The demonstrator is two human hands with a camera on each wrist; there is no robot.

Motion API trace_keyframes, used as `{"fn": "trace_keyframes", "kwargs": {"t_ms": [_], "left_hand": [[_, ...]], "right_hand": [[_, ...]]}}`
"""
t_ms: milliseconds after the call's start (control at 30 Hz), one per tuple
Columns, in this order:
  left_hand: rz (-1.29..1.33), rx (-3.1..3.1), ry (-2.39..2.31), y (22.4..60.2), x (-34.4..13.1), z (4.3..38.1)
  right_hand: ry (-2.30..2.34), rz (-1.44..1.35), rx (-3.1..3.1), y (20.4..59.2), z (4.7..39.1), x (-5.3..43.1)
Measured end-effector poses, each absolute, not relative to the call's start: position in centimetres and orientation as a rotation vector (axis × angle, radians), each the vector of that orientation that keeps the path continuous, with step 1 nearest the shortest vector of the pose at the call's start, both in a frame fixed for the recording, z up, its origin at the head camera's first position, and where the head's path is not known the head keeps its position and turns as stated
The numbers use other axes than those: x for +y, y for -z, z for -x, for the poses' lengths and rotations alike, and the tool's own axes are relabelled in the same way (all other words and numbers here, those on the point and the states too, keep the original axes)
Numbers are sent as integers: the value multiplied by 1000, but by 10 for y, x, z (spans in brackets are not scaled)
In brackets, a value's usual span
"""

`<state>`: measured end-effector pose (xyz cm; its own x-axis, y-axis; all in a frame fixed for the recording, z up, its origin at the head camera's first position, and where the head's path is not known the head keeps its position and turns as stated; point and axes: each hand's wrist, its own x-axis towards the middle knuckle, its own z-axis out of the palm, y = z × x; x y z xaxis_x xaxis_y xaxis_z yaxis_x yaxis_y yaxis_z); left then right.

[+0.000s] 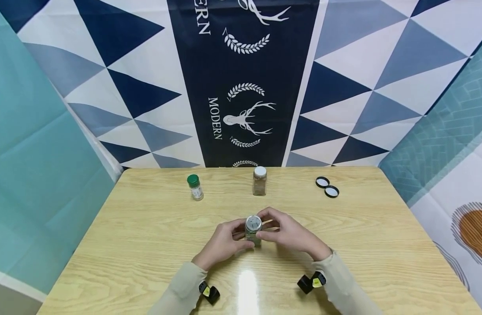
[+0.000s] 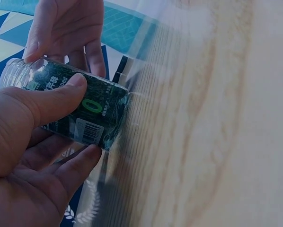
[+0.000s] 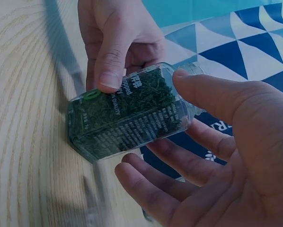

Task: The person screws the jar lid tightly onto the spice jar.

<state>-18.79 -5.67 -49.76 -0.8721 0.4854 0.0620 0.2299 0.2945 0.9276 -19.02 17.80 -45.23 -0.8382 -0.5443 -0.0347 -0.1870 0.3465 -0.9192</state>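
A clear glass spice jar (image 1: 253,239) of dried green herbs stands upright near the middle of the table, between both hands. Its top (image 1: 253,223) looks pale and greyish, and the wrist views show a clear neck without a coloured cap. My left hand (image 1: 223,243) grips the jar's lower body, thumb across the printed label and fingers behind. At the neck, my right hand (image 1: 288,232) pinches from the other side, its thumb (image 3: 203,90) on the shoulder and its lower fingers spread beside the glass. A barcode (image 2: 88,131) shows in the left wrist view.
Farther back stand a small green-capped bottle (image 1: 195,188) on the left and a white-capped jar of brown contents (image 1: 259,182) in the centre. Two black-rimmed round lids (image 1: 327,187) lie together at back right. A patterned cloth (image 1: 241,78) hangs behind the wooden table (image 1: 146,227).
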Motion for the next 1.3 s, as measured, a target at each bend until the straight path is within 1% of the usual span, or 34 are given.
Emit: {"fn": "trace_keyframes", "kwargs": {"t_ms": [633, 967, 1300], "left_hand": [[-657, 2323, -1620, 499, -55, 186], [-633, 2319, -1621, 499, -56, 186], [-632, 2335, -1598, 497, -53, 188]], "right_hand": [[1438, 699, 2314, 446, 190, 184], [1452, 635, 2470, 434, 194, 199], [1551, 549, 2613, 411, 194, 221]]}}
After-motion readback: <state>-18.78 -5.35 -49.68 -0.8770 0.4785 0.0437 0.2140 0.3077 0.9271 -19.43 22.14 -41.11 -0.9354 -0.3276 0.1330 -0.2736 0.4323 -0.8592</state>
